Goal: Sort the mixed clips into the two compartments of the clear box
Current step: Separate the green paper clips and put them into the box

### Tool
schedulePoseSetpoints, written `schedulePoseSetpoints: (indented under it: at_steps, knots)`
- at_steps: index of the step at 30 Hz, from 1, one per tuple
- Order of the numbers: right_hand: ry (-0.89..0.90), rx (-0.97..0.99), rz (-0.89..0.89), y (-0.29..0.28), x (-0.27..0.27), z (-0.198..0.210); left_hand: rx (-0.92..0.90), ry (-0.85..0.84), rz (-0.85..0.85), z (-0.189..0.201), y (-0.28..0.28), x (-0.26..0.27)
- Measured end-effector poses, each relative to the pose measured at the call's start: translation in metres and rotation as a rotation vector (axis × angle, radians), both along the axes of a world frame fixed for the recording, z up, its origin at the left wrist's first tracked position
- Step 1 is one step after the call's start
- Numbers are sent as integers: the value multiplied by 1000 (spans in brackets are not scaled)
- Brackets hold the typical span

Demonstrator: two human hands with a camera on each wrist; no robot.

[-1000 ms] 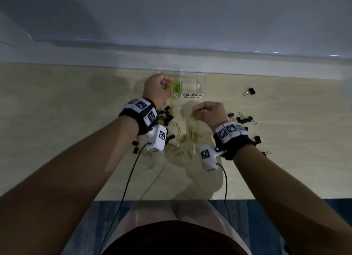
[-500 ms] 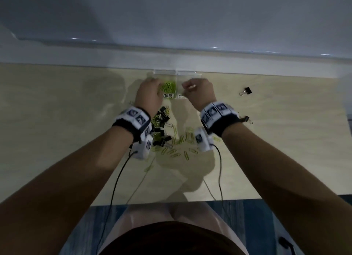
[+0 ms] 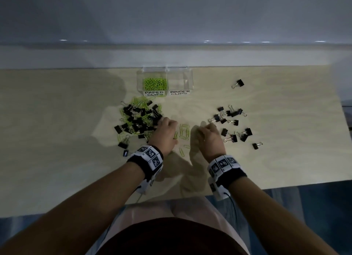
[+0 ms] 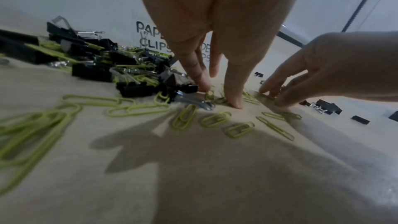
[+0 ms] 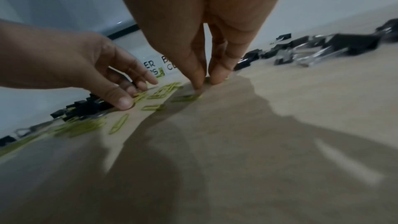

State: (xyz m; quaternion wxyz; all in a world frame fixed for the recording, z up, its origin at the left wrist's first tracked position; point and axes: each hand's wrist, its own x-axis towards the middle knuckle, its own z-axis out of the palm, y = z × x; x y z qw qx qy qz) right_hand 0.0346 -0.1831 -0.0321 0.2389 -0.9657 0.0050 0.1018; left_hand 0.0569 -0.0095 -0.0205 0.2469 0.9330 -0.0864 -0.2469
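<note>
The clear box point(image 3: 165, 72) stands at the table's back. Its left compartment, labelled PAPER CLIPS, holds green paper clips point(image 3: 155, 84). The right one, labelled BINDER CLIPS point(image 3: 180, 92), looks empty. Loose green paper clips point(image 3: 184, 131) lie between my hands. My left hand point(image 3: 168, 128) reaches down with thumb and fingers spread, their tips point(image 4: 235, 105) pressing the table among these clips. My right hand point(image 3: 205, 129) has thumb and forefinger tips point(image 5: 199, 83) together on a green clip point(image 5: 187, 98) lying on the table.
A mixed pile of black binder clips and green paper clips point(image 3: 139, 119) lies just left of my left hand. Several black binder clips point(image 3: 232, 125) are scattered to the right, one point(image 3: 239, 82) lying apart further back. The wooden table's front edge point(image 3: 285, 184) is near my wrists.
Both hands were up at the box half a second ago. They have come back toward me and now touch the loose paper clips at mid-table.
</note>
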Motion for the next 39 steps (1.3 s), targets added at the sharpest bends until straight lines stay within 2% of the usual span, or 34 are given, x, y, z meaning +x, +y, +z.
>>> schedulePoseSetpoints:
  at_steps: [4, 7, 8, 10, 13, 20, 27, 30, 32, 35, 39]
  knots:
    - [-55, 163, 84, 22, 12, 15, -127, 1, -62, -1, 2, 0]
    - [-181, 142, 162, 24, 20, 31, -151, -56, -35, -3, 6, -3]
    - [-167, 85, 191, 23, 22, 34, -140, -70, 2, -3, 7, -5]
    - [-6, -65, 257, 23, 27, 37, -76, -69, 36, -3, 4, -7]
    - [207, -70, 264, 26, 27, 29, 18, -74, 2, -4, -4, -6]
    - [218, 110, 201, 33, 23, 29, 27, -81, 22, -7, -6, -3]
    - [164, -58, 310, 22, 17, 25, 159, -147, -188, -2, -6, -3]
    - [135, -14, 268, 17, 16, 29, 223, -162, -268, 0, -5, -1]
    - [184, -19, 252, 14, 20, 27, 228, -146, -284, 1, -4, 2]
    - [269, 36, 138, 10, 31, 23, 143, -80, -197, 3, 2, 10]
    - [319, 215, -8, 9, 55, 28, -94, 21, 125, 10, 18, 22]
